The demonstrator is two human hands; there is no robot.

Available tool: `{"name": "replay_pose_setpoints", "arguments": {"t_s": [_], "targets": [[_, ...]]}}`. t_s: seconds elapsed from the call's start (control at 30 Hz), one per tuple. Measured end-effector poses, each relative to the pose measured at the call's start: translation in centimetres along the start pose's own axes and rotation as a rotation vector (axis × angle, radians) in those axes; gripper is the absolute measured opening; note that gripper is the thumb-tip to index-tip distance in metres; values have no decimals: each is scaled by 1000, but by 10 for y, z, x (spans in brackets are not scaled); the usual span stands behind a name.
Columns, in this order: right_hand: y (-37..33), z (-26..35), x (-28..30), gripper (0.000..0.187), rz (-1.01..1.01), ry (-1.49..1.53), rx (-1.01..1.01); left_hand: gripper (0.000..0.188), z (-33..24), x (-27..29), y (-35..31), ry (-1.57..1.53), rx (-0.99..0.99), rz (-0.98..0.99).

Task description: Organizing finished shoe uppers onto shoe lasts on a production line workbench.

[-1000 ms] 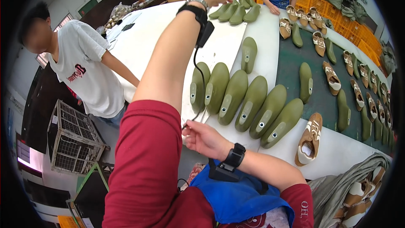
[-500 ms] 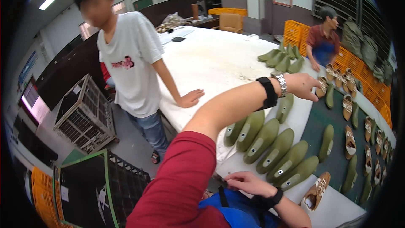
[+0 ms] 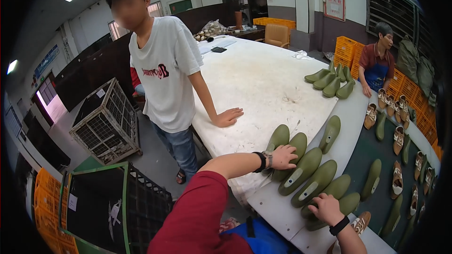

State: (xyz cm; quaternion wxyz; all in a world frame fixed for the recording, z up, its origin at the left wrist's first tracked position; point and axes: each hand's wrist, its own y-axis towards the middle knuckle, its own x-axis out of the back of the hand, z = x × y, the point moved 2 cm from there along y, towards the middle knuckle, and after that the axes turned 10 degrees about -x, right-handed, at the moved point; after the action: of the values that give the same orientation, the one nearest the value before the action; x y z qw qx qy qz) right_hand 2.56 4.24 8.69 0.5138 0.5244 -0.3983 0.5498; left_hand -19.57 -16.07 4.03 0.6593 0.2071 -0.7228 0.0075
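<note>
Green shoe lasts (image 3: pixel 314 183) lie side by side in a row at the near edge of the table. My left hand (image 3: pixel 284 156) rests across the lasts at the row's left end, its fingers apart. At the right end my right hand (image 3: pixel 327 208) lies on the nearest lasts (image 3: pixel 349 203), fingers spread and slightly bent. Just beyond the row is a single last (image 3: pixel 330 134). A brown laced shoe (image 3: pixel 361 222) is partly hidden behind my right wrist.
On the dark green belt (image 3: pixel 354 171) to the right are lasts and brown-and-white shoes (image 3: pixel 397 178). More lasts (image 3: pixel 332 84) sit farther back. A person in white (image 3: pixel 165 73) leans on the white table (image 3: pixel 263 89); another person (image 3: pixel 376 63) stands at the far right by orange crates (image 3: pixel 346 49).
My left hand has come back from a shoe on the belt to the left end of the row. My right hand has moved right onto the nearest lasts. The view has shifted.
</note>
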Motion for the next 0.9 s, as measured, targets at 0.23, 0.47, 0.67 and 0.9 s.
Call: {"name": "replay_pose_setpoints", "arguments": {"t_s": [0.23,0.47,0.67,0.9], "targets": [[31,-3,20,33,143,86,-149,50,-6,-10,21,-252,488,-101],[29,-37,5,54,75,110,191,56,-41,3,18,28,-34,-4],[-4,-72,46,60,442,69,109,51,-45,7,18,-50,-31,-9],[1,-60,51,70,493,-71,-22,51,-41,3,18,-87,-32,-14]]}}
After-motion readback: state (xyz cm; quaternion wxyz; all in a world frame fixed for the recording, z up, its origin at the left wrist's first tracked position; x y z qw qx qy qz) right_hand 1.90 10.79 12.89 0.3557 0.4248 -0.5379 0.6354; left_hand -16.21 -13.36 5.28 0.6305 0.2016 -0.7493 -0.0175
